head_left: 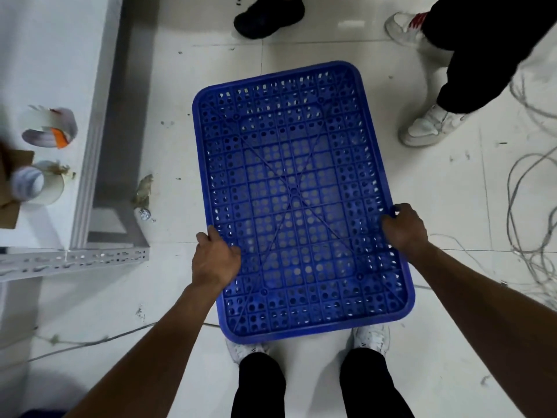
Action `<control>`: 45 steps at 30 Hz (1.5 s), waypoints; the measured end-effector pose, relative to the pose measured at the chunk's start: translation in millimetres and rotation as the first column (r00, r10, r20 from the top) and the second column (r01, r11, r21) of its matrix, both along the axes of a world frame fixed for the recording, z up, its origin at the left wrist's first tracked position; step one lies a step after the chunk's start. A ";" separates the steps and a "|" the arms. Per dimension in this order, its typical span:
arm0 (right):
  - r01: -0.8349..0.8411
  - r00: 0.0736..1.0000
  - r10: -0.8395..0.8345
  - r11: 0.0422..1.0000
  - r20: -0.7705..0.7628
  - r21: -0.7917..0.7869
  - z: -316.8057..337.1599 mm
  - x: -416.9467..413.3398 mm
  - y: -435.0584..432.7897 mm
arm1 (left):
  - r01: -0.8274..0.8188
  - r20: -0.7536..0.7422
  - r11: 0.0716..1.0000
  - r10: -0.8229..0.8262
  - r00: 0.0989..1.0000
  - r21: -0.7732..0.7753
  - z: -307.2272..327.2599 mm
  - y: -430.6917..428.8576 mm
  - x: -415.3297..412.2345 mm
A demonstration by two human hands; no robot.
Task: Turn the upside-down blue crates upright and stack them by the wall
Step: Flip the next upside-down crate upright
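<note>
1. Nearest are the person's own two legs in black trousers and white shoes on the pale tiled floor.
2. The left hand grips the near left edge of the blue crate. Its fingers are curled close together round the rim.
3. The right hand grips the right edge, a bit farther away. Its fingers are curled round the rim too.
4. The crate is held between both hands, in front of the legs. It hides the toes of the shoes. Its flat side, full of holes and crossing ribs, faces up.
5. On the left is a white shelf with tape rolls and a paper cup on it.
6. On the right, grey cables lie tangled on the floor.
7. Farthest away are a black shoe and a second pair of white shoes, worn by other people.
</note>
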State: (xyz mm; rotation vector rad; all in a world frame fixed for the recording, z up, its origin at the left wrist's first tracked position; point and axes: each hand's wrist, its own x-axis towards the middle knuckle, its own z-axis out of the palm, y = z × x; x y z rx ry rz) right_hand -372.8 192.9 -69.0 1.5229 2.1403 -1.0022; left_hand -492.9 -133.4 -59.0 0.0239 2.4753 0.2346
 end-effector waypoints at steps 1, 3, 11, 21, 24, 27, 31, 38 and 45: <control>0.003 1.000 -0.003 1.000 0.003 0.000 -1.5 -2.2 2.4 | -0.004 0.000 1.000 0.004 1.000 0.005 -0.3 0.8 -0.3; -0.007 1.000 0.007 1.000 -0.003 -0.006 -4.6 -5.2 6.8 | 0.003 -0.019 1.000 -0.003 1.000 0.006 -1.3 2.5 -1.1; -0.100 0.991 0.099 0.995 -0.087 -0.004 -3.8 -12.1 14.7 | -0.173 -0.011 0.985 0.173 0.985 0.020 -6.7 15.6 -6.9; -0.059 0.997 0.060 0.998 -0.047 0.021 13.4 -3.5 66.5 | -0.137 0.007 0.989 0.137 0.991 0.048 -10.9 53.5 -2.2; -0.050 0.996 0.056 0.995 -0.065 0.085 25.9 9.4 73.9 | -0.147 0.055 0.986 0.143 0.988 0.083 -11.4 67.2 5.9; -0.054 0.989 0.072 0.989 -0.128 0.136 40.7 20.4 66.3 | -0.126 0.037 0.988 0.123 0.992 0.094 -3.0 78.3 15.7; -0.072 0.970 0.115 0.977 -0.212 0.202 66.1 21.9 32.3 | -0.008 -0.090 0.977 0.028 0.996 0.213 25.5 92.7 24.5; -0.148 0.895 0.199 0.977 -0.399 0.157 112.5 -5.6 -47.6 | 0.214 -0.276 0.809 -0.066 0.959 0.548 111.3 98.5 44.0; -0.214 0.839 0.141 0.973 -0.525 -0.080 137.3 -43.2 -117.4 | 0.209 -0.196 0.829 -0.123 0.973 0.518 140.0 72.9 43.6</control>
